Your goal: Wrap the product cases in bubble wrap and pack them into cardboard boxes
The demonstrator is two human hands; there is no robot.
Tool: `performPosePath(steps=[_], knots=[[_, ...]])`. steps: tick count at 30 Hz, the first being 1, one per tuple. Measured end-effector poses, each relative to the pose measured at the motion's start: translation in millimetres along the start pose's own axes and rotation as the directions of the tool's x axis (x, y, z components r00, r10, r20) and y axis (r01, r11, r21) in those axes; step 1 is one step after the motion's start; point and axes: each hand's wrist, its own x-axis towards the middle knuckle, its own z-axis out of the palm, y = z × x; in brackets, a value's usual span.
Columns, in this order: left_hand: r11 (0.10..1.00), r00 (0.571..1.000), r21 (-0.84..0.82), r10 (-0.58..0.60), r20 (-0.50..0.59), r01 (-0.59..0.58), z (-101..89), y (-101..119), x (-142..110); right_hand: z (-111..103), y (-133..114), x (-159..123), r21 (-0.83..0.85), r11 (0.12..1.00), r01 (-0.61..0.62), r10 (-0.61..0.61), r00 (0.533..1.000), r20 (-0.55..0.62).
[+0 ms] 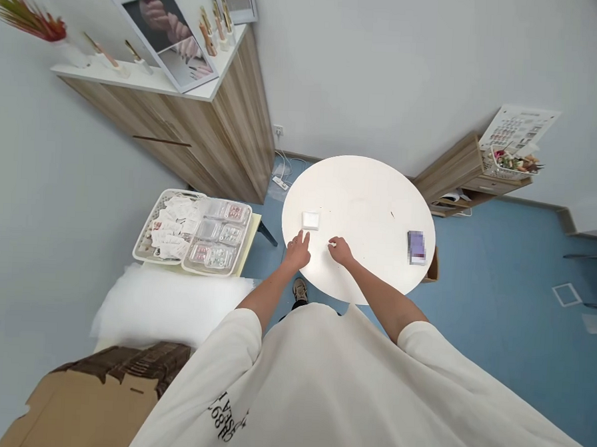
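A small white square item (310, 221), perhaps a box or pad, lies on the round white table (360, 187) toward its left side. Just below it is my left hand (298, 250), palm down, with fingers stretched and slightly apart, their tips close to the item's near edge. I cannot tell whether they touch it. My right hand (340, 250) is over the table to the right of the left one. Its fingers are curled together in a pinch, and what is in them, if anything, is too small to name.
A blurred purple package (417, 246) lies at the table's right edge. On the left, white baskets (189, 268) hold clear boxes and paper cards on a side stand. White wrapping (169, 303) and cardboard (89, 399) are nearer me. A wooden cabinet (244, 107) stands behind.
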Motion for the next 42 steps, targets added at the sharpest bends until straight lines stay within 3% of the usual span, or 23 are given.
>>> performPosePath(steps=[5,12,15,20,25,32,37,40,42], knots=[[1.000,0.999,0.015,-0.017,-0.044,0.017,19.6,23,-60,3,16,-54,0.006,0.996,0.091,-0.091,0.996,0.003],[0.999,0.996,0.017,-0.026,-0.080,0.028,52.1,42,-144,32,31,-124,0.008,0.980,0.197,-0.198,0.979,0.054],[0.998,0.993,0.002,-0.067,-0.096,0.068,53.7,41,-177,45,24,-144,-0.004,0.971,0.239,-0.238,0.968,0.078],[0.985,0.965,-0.023,-0.172,-0.198,0.170,38.6,23,-229,68,-11,-164,-0.032,0.930,0.365,-0.358,0.925,0.128],[0.966,0.901,-0.092,-0.260,-0.347,0.243,23.4,-11,-286,106,-65,-183,-0.032,0.844,0.535,-0.517,0.830,0.209],[0.918,0.778,-0.187,-0.395,-0.488,0.348,13.1,-87,-399,196,-159,-244,0.034,0.737,0.675,-0.647,0.690,0.324],[0.841,0.685,-0.228,-0.533,-0.497,0.490,23.1,-156,-488,265,-214,-299,0.080,0.579,0.812,-0.779,0.520,0.351],[0.788,0.652,-0.234,-0.606,-0.456,0.569,35.4,-193,-534,299,-238,-327,0.034,0.437,0.899,-0.834,0.391,0.389],[0.755,0.641,-0.229,-0.648,-0.411,0.615,44.0,-212,-558,317,-249,-341,-0.016,0.358,0.934,-0.840,0.329,0.432]])
